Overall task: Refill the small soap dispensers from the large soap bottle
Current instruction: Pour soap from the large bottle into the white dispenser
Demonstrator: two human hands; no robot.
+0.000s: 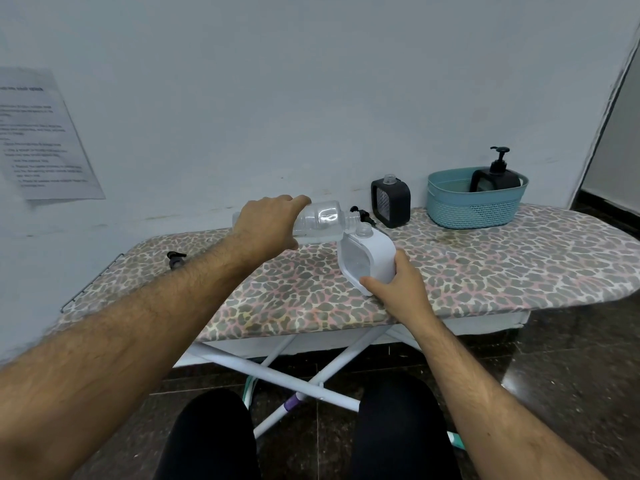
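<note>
Pouring step: left hand (pixel 268 225) wrapped round tipped clear bottle (pixel 322 220), right hand (pixel 398 284) clamped on white dispenser (pixel 372 258). Next, probably more tilt, mouths kept lined up.

A pale blue-white wall (pixel 311 81) filled the upper half of the view, scuffed near its base. At nine o'clock a printed paper sheet (pixel 45 133) was stuck to it, its text too blurred to read. An ironing board (pixel 485 265) with a leopard-print cover stood against the wall on crossed white legs (pixel 277 372). The floor (pixel 554 375) was dark, glossy stone tile. At three o'clock a dark-edged doorway (pixel 620 133) showed.
</note>
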